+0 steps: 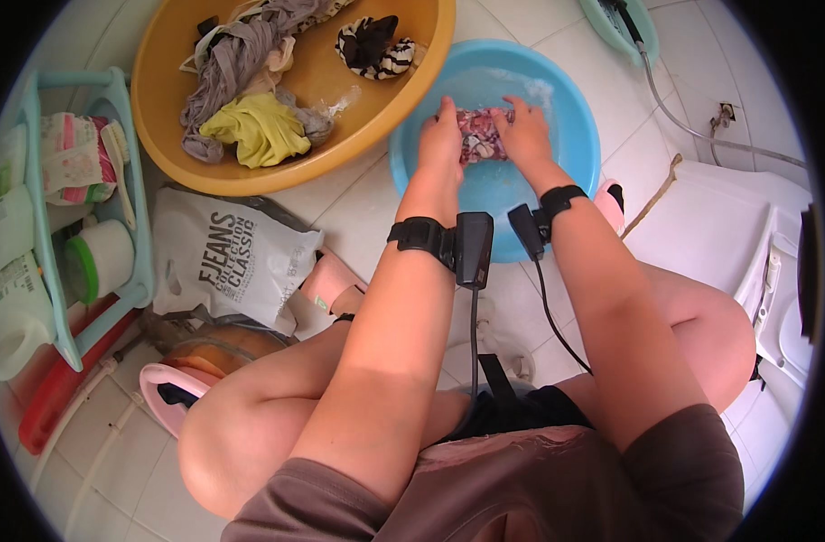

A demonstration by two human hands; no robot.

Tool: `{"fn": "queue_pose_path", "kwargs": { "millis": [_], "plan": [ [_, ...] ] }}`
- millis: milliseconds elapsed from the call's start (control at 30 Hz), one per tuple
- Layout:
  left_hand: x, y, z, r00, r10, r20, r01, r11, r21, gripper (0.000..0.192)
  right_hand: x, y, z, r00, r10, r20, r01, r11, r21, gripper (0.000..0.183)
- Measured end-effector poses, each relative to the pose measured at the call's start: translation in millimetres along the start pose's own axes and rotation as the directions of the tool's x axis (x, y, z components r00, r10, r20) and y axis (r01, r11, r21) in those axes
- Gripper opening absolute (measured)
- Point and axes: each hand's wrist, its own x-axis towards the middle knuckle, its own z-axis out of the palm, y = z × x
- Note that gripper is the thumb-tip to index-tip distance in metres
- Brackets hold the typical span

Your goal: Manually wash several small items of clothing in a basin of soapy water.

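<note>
A bunched cloth with a red, pink and white pattern is stretched between my two hands over a round blue plastic basin. My left hand grips its left end, thumb pointing up. At the other end, my right hand has its fingers curled over the fabric. Shallow water with some suds lies in the basin beneath. The fingers' undersides are hidden. Each forearm wears a black strap with a cabled device.
An orange basin holding grey, yellow-green and striped garments overlaps the blue one's left side. A printed plastic bag and a pale-blue rack of bottles stand left. A shower hose and a stick are right.
</note>
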Motion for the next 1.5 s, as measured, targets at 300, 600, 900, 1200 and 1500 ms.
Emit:
{"fn": "queue_pose_path", "kwargs": {
  "millis": [300,600,900,1200,1500],
  "plan": [
    [24,-25,5,0.989,0.107,-0.099,-0.101,0.993,0.064,0.067,-4,-9,11,0.981,0.177,0.075,-0.169,0.981,-0.093,0.045],
    [39,10,-60,0.793,0.052,0.607,0.235,0.893,-0.384,0.029,-33,-132,-48,0.995,-0.090,0.036,0.038,0.711,0.703,0.026],
    [-1,4,-2,0.914,0.401,0.067,-0.407,0.904,0.129,0.036,-20,31,-24,0.994,-0.111,0.023,0.108,0.988,0.108,0.036],
    [20,-48,-30,0.942,0.315,-0.114,-0.263,0.907,0.330,0.085,-23,-9,-18,0.937,-0.243,0.252,0.274,0.957,-0.092,0.039],
    [7,-31,-19,0.911,0.325,-0.255,-0.192,0.880,0.435,0.079,8,34,-46,0.869,0.425,-0.254,-0.306,0.864,0.399,0.038]
  ]
}}
